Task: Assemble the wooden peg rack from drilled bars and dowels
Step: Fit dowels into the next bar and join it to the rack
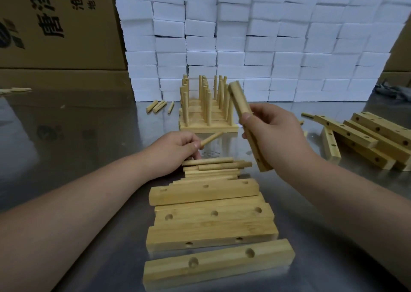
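Steel surface (77, 136), finished peg rack (208, 114) standing on it. Just in front of the rack, the right hand (275, 134) grasps a tilted drilled bar (239, 100) in its fingers. Front-left of the rack, the left hand (175, 151) fingers pinch one dowel (212, 137).

Desk (66, 136): grey metal top, glossy; lies under the left hand (175, 149) and right hand (273, 131).
White blocks (266, 36): rectangular, foam-like, stacked in rows as a wall on the desk, well beyond both hands.
Cardboard boxes (55, 25): brown, black printed characters; beyond and left of the left hand, behind the wall's left end.
Dark grey crumpled item (391, 91): far right of the right hand, at the wall's foot; kind unclear.
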Demonstrator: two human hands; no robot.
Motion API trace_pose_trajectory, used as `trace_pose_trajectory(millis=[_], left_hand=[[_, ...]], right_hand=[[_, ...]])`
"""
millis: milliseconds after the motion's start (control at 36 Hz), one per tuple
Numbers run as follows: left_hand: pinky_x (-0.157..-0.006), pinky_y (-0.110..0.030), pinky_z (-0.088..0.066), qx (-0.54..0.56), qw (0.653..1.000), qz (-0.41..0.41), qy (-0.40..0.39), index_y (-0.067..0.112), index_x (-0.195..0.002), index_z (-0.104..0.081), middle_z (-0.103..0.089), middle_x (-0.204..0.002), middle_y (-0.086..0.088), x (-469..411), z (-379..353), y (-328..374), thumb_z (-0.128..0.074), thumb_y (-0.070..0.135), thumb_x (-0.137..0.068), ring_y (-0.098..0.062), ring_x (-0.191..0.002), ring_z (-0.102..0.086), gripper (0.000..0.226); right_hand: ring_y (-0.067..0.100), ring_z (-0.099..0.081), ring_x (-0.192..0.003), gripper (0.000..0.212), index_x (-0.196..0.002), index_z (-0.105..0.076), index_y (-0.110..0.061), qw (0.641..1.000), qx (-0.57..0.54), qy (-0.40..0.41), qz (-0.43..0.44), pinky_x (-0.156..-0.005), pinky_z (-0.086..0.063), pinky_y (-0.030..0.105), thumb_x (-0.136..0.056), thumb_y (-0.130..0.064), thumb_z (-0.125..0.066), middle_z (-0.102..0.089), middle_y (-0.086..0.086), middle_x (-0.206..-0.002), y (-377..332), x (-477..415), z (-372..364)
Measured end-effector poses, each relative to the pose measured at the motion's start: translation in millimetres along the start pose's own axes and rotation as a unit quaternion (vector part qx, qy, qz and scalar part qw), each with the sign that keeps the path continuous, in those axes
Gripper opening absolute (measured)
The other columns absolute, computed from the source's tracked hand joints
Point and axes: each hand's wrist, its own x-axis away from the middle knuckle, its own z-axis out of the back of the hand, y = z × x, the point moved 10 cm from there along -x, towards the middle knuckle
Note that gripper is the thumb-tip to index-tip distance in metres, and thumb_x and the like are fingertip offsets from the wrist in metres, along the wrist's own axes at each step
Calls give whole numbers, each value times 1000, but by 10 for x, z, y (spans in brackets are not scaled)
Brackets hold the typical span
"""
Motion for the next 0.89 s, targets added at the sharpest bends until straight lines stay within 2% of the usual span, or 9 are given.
trace_pose_trajectory(millis=[83,222,306,417,500,583,750,833,889], left_hand=[[-52,-4,-37,5,1000,0,-13,23,-81,-62,-68,-68,17,12,-27,30,-48,20,-96,9,-56,-53,21],[-59,-7,-42,13,999,-2,-37,22,-79,-62,-69,-69,13,25,-98,52,-48,19,-95,5,-59,-54,21],[-59,-7,-43,30,999,5,-38,20,-80,-62,-69,-67,10,24,-101,40,-46,16,-96,3,-58,-53,23],[-57,-6,-42,32,999,1,-42,19,-80,-62,-70,-67,9,33,-112,76,-47,16,-96,4,-57,-54,22],[-58,-6,-42,39,997,-1,-60,19,-80,-62,-70,-67,9,54,-172,121,-48,16,-95,5,-59,-55,21],[-58,-6,-42,37,997,-3,-70,19,-81,-62,-69,-67,10,67,-205,160,-48,17,-95,5,-60,-56,21],[-57,-7,-42,30,997,3,-75,20,-81,-62,-70,-68,10,79,-227,183,-48,18,-95,5,-61,-58,20],[-64,-17,-42,24,997,7,-77,22,-82,-62,-69,-64,10,78,-255,179,-48,20,-95,4,-61,-57,20],[-68,-23,-43,20,997,7,-79,22,-82,-63,-67,-61,10,82,-285,173,-47,21,-95,2,-60,-57,21]], right_hand=[[-3,-63,-62,15,-82,-62,-34,996,-57,49,-51,-47,-48,16,-91,-27,-53,-67,-8,-78,193,-43,150],[-5,-63,-61,15,-82,-62,-32,991,-66,64,-94,-58,-44,20,-92,-28,-52,-67,-11,-80,415,-66,216],[-1,-63,-60,18,-79,-62,-31,989,-76,56,-117,-58,-46,22,-93,-27,-51,-68,-10,-80,504,-62,181],[4,-62,-52,20,-81,-62,-28,975,-159,28,-151,-43,-46,17,-95,-21,-50,-68,0,-79,583,-51,95],[8,-60,-48,23,-78,-61,-25,962,-213,15,-170,-42,-45,18,-95,-16,-49,-66,3,-72,626,-41,40],[10,-62,-50,24,-77,-62,-24,958,-222,-12,-179,-44,-47,19,-94,-14,-49,-66,4,-72,658,-41,-21],[12,-63,-52,20,-86,-61,-22,947,-253,-42,-192,-46,-48,19,-94,-11,-46,-67,6,-76,704,-61,-87],[13,-62,-53,22,-95,-63,-20,947,-253,-60,-189,-47,-48,20,-94,-10,-43,-66,9,-80,709,-71,-118],[14,-62,-53,25,-107,-62,-16,942,-263,-76,-193,-47,-48,20,-94,-10,-41,-64,10,-82,713,-67,-153]])
